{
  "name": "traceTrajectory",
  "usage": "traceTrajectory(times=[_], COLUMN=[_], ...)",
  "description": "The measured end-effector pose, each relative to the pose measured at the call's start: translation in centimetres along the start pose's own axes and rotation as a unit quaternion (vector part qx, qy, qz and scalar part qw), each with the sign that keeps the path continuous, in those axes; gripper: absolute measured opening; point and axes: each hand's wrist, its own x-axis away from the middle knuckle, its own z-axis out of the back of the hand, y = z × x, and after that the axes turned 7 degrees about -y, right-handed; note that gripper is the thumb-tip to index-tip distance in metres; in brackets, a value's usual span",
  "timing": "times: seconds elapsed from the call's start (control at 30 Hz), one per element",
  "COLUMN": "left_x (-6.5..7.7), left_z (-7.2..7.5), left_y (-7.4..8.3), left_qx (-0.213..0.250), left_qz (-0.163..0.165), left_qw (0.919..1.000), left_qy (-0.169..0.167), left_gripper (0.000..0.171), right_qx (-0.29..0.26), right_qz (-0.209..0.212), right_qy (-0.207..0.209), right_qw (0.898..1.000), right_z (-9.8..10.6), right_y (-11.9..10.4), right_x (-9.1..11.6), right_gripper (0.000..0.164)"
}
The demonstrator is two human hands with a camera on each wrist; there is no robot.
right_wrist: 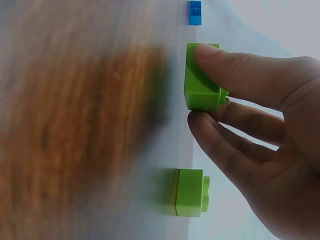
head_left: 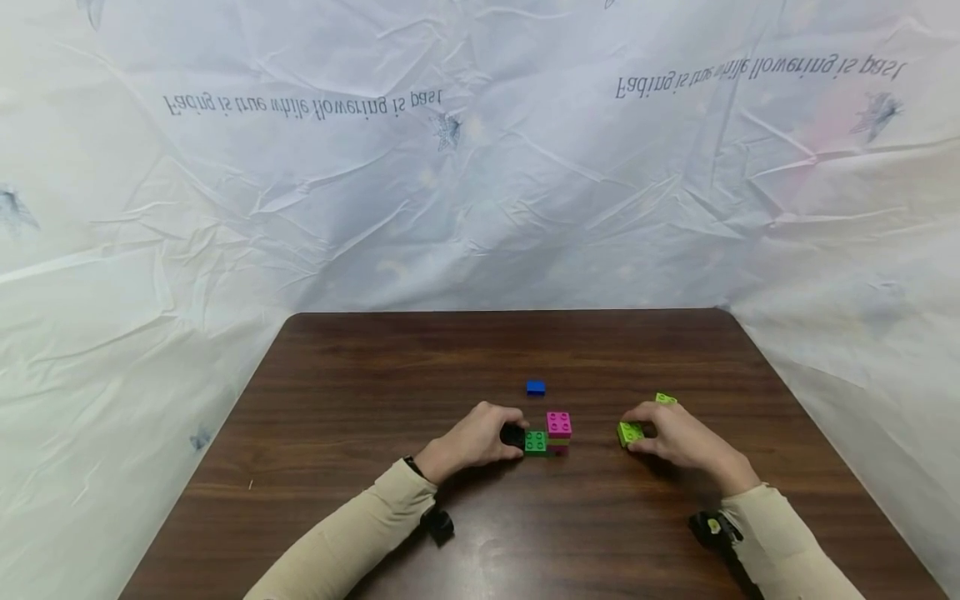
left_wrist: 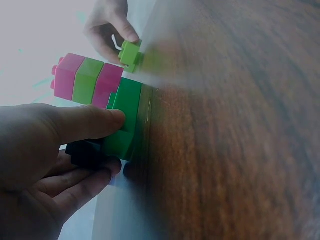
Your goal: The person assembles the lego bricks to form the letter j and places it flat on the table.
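Note:
My left hand (head_left: 476,435) grips a long green brick (left_wrist: 131,112), with the thumb along its side and the fingers curled beneath. A black brick (left_wrist: 85,154) sits at the near end of the green one, partly behind the fingers. Close against the green brick stands a stack of a pink brick (head_left: 558,423), a lime brick (left_wrist: 88,80) and another pink brick (left_wrist: 108,84); whether they are joined to it I cannot tell. My right hand (head_left: 686,437) pinches a lime green brick (right_wrist: 200,82) between thumb and fingers, low over the table.
A second lime brick (right_wrist: 190,192) rests on the table beside the right hand, half hidden by it in the head view. Farther back lies a small blue brick (head_left: 536,387). The brown wooden table (head_left: 375,358) meets a white printed sheet (head_left: 487,208) behind.

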Motion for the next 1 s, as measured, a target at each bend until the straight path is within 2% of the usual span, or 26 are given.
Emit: traceTrajectory(times=[0.5,1.0], left_x=[0.0,0.1], left_z=[0.0,0.3], left_y=[0.1,-0.1], left_qx=[0.003,0.01], left_qz=[0.001,-0.002], left_qw=[1.0,0.9999], left_qy=[0.002,-0.002], left_gripper=[0.03,0.03], right_qx=[-0.009,-0.03], right_qz=[0.044,0.068], right_qy=[0.054,0.08], right_qw=[0.998,0.994], right_z=[0.8,1.7], right_y=[-0.9,-2.5], right_x=[-0.9,-1.8], right_gripper=[0.033,0.034])
